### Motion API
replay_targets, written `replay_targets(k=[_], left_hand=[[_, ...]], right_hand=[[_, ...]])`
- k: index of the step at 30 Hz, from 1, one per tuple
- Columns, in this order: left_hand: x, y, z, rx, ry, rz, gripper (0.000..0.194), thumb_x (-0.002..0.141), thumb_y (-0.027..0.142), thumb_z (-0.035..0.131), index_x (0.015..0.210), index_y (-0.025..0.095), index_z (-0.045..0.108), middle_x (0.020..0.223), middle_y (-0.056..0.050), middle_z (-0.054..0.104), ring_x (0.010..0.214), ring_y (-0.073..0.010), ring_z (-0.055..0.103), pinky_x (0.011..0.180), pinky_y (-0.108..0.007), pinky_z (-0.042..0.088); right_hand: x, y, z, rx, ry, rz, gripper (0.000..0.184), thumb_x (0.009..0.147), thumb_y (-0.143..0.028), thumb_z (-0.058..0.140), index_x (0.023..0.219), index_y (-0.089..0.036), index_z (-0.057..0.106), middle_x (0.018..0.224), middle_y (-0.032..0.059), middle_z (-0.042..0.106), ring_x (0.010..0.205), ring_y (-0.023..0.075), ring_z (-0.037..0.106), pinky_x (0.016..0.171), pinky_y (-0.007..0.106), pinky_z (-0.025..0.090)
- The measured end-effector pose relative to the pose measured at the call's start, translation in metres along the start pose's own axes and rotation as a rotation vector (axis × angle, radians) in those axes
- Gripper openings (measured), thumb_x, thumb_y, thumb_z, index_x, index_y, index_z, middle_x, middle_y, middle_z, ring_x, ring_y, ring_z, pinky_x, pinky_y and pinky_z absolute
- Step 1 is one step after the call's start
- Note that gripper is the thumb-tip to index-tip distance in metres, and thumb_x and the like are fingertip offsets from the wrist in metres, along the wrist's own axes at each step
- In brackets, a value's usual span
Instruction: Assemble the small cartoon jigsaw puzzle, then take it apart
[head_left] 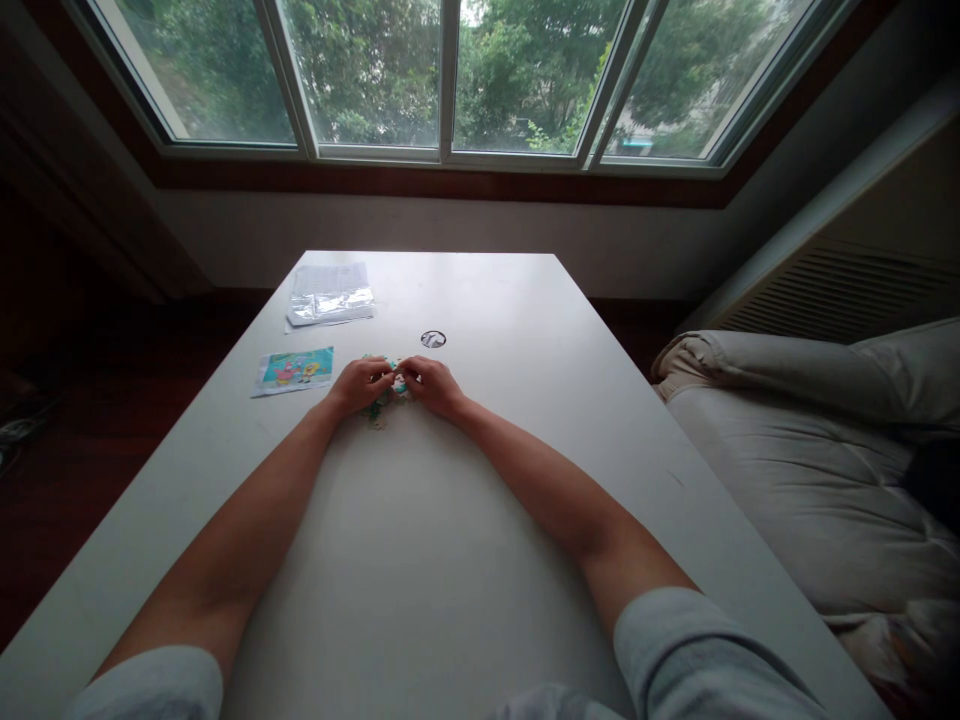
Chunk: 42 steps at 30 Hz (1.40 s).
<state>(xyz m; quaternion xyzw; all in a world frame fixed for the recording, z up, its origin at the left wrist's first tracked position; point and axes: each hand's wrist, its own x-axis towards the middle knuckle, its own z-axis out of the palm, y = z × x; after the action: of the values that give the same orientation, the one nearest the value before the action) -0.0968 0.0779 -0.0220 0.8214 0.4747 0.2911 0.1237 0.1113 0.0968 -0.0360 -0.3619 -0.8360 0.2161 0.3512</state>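
Both my hands meet at the middle of a white table (450, 520). My left hand (363, 384) and my right hand (433, 385) are curled, fingertips pinched together over a small heap of greenish puzzle pieces (381, 408). Each hand seems to pinch a small piece between them, too small to make out clearly. A colourful cartoon picture card (295, 370) lies flat just left of my left hand.
A clear plastic bag on a printed sheet (330, 294) lies at the table's far left. A small round dark mark (433, 339) sits beyond my hands. A padded beige sofa (825, 440) stands right of the table. Windows (450, 80) run along the far wall.
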Motion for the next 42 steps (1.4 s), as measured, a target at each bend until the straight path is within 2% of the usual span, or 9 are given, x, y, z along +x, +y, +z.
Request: replay_targets(k=[7,11,16,20,25,34,38,42], left_hand=[[0.000,0.001,-0.001,-0.038,-0.029,0.002,0.026,0.091,0.032,0.054,0.075,0.019,0.069,0.074,-0.001,0.060,0.068,-0.0141,0.052,0.066,-0.026,0.040],[0.000,0.002,-0.001,-0.058,-0.028,-0.011,0.028,0.092,0.034,0.053,0.076,0.019,0.069,0.074,-0.001,0.060,0.068,-0.0139,0.052,0.066,-0.026,0.041],[0.001,0.003,-0.003,-0.070,-0.032,-0.005,0.029,0.091,0.033,0.053,0.072,0.018,0.068,0.074,-0.002,0.061,0.069,-0.0145,0.053,0.068,-0.027,0.042],[0.002,0.001,-0.004,-0.044,-0.033,0.032,0.029,0.091,0.034,0.054,0.072,0.020,0.069,0.080,-0.004,0.065,0.078,-0.0176,0.057,0.077,-0.030,0.046],[0.003,0.002,-0.001,-0.008,-0.054,0.080,0.025,0.092,0.035,0.055,0.077,0.022,0.072,0.084,-0.004,0.068,0.082,-0.0187,0.059,0.080,-0.031,0.046],[-0.001,-0.008,-0.004,0.054,0.037,0.020,0.019,0.087,0.032,0.060,0.072,0.021,0.063,0.087,-0.005,0.065,0.090,-0.0219,0.056,0.088,-0.035,0.046],[-0.002,-0.012,-0.013,0.067,-0.019,0.006,0.018,0.086,0.040,0.065,0.088,0.022,0.067,0.097,-0.006,0.064,0.099,-0.0247,0.055,0.092,-0.037,0.046],[-0.004,-0.010,-0.021,0.048,-0.091,0.008,0.044,0.086,0.053,0.068,0.121,0.026,0.065,0.124,-0.008,0.061,0.119,-0.0279,0.052,0.105,-0.040,0.042]], right_hand=[[0.002,0.004,0.000,0.102,0.012,0.112,0.021,0.087,-0.023,0.055,0.097,-0.020,0.073,0.078,-0.0027,0.068,0.071,0.0120,0.055,0.071,0.022,0.041],[0.003,0.007,0.000,0.169,0.025,0.145,0.020,0.085,-0.025,0.056,0.094,-0.020,0.073,0.074,-0.0038,0.065,0.068,0.0113,0.054,0.066,0.021,0.039],[0.003,0.005,0.001,0.183,0.048,0.136,0.018,0.084,-0.026,0.057,0.092,-0.019,0.072,0.074,-0.0036,0.065,0.068,0.0113,0.054,0.066,0.022,0.039],[0.003,0.004,0.004,0.154,0.070,0.156,0.017,0.085,-0.028,0.058,0.091,-0.020,0.071,0.074,-0.0032,0.065,0.069,0.0122,0.055,0.068,0.023,0.041],[0.005,0.007,0.003,0.146,0.128,0.226,0.015,0.085,-0.025,0.058,0.089,-0.019,0.071,0.075,-0.0025,0.067,0.069,0.0124,0.057,0.068,0.023,0.041],[0.003,0.001,0.001,0.009,0.010,0.108,0.018,0.092,-0.027,0.060,0.096,-0.022,0.076,0.092,0.0017,0.071,0.080,0.0142,0.060,0.078,0.024,0.044],[0.002,0.002,-0.003,0.003,0.022,0.066,0.022,0.096,-0.027,0.055,0.101,-0.022,0.076,0.097,0.0028,0.070,0.083,0.0146,0.061,0.082,0.025,0.045],[0.005,0.014,-0.010,-0.025,0.102,0.072,0.020,0.094,-0.021,0.055,0.097,-0.020,0.075,0.096,0.0042,0.069,0.090,0.0170,0.060,0.085,0.027,0.044]])
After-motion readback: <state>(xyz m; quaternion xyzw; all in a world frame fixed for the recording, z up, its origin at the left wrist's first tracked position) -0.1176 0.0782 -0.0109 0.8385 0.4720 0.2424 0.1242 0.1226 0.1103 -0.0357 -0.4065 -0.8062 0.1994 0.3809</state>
